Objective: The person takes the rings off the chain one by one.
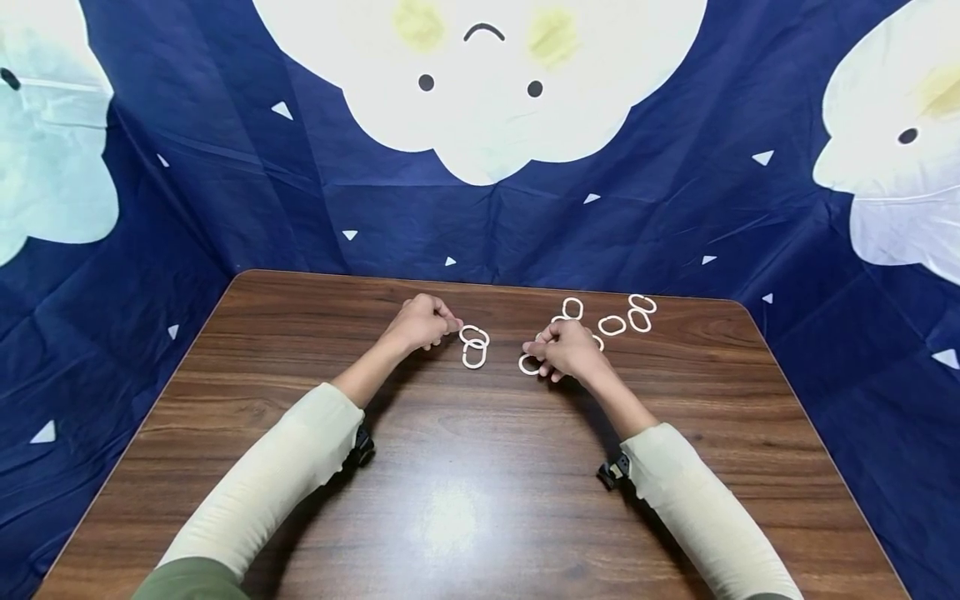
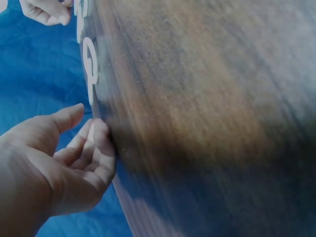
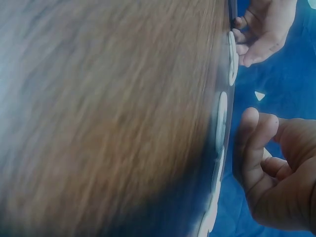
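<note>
Two white oval rings overlap on the table; small gaps show in their outlines. Just left of them is my left hand, thumb tip close to the upper ring. In the left wrist view, that hand has its thumb apart from loosely bent fingers, with nothing between them. My right hand hovers over more white rings, partly hiding them; one ring shows by its fingertips. The right wrist view shows this hand with relaxed, bent fingers beside a ring, gripping nothing visible.
Beyond the right hand lie a single ring, a touching or overlapping pair and another ring. The brown wooden table ends at a dark blue cloth backdrop with cloud prints, which also rises at both sides.
</note>
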A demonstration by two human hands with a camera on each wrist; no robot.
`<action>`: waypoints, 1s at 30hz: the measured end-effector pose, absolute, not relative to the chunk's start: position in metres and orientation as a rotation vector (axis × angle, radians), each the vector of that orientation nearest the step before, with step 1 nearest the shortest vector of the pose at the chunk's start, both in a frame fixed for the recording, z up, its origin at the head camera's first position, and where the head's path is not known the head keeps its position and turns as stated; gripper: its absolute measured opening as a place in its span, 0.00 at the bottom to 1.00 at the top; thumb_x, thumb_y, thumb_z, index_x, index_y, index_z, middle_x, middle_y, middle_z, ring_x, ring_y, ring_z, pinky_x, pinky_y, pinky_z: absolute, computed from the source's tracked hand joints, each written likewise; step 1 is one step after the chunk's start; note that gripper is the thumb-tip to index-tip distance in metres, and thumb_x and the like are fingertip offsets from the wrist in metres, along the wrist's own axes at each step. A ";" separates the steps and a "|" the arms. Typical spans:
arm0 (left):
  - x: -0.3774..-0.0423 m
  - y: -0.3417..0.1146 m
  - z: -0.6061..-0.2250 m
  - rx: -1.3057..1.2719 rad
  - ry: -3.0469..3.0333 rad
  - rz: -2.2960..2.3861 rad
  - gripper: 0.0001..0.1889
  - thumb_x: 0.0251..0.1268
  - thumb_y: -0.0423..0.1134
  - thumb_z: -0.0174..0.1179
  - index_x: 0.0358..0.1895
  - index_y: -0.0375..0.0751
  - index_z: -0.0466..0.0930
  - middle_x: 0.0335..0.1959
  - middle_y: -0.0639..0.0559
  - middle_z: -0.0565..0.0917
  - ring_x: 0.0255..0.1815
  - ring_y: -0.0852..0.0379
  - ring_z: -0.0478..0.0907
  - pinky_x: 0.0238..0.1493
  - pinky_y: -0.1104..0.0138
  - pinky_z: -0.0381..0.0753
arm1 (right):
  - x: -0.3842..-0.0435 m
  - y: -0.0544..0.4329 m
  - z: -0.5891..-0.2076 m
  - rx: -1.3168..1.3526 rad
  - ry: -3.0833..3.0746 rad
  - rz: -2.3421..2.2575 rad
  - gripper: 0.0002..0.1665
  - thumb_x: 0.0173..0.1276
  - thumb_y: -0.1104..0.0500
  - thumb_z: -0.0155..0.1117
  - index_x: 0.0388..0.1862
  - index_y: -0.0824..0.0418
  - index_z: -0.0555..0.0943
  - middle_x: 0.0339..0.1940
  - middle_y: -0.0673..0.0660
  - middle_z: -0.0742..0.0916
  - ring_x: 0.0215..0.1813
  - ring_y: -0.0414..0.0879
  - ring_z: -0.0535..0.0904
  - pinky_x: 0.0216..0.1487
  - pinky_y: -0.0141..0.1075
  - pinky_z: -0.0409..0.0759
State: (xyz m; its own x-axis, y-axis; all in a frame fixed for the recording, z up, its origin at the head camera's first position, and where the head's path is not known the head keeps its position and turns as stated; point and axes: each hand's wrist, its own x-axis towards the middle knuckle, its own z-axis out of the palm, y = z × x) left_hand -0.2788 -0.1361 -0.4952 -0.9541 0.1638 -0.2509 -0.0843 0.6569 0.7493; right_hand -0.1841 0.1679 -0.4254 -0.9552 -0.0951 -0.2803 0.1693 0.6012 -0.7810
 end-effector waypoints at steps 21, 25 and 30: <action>-0.228 -0.119 -0.436 -0.021 2.435 1.310 0.16 0.77 0.47 0.75 0.44 0.35 0.90 0.31 0.47 0.93 0.20 0.59 0.87 0.22 0.67 0.84 | -0.184 0.129 -0.429 0.077 2.328 -1.424 0.11 0.77 0.59 0.78 0.41 0.67 0.88 0.23 0.56 0.88 0.19 0.41 0.86 0.23 0.34 0.88; -0.227 -0.117 -0.435 -0.026 2.416 1.321 0.16 0.75 0.46 0.76 0.45 0.34 0.90 0.31 0.48 0.92 0.19 0.60 0.87 0.22 0.69 0.83 | -0.186 0.124 -0.430 0.075 2.315 -1.433 0.11 0.78 0.59 0.77 0.40 0.68 0.87 0.26 0.57 0.88 0.19 0.40 0.86 0.22 0.33 0.87; -0.228 -0.118 -0.435 -0.059 2.390 1.321 0.16 0.74 0.46 0.77 0.45 0.36 0.89 0.32 0.50 0.92 0.20 0.62 0.86 0.23 0.70 0.82 | -0.186 0.116 -0.430 0.061 2.288 -1.433 0.13 0.79 0.59 0.77 0.41 0.69 0.87 0.29 0.58 0.89 0.19 0.41 0.87 0.23 0.33 0.88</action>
State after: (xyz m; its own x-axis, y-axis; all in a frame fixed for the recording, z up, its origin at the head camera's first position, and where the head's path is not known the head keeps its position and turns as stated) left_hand -0.2275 -0.1177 -0.4354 -0.9163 0.1565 -0.3687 -0.2288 0.5508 0.8026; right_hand -0.1862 0.1165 -0.4296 -0.9035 -0.1900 -0.3841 0.2627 0.4627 -0.8467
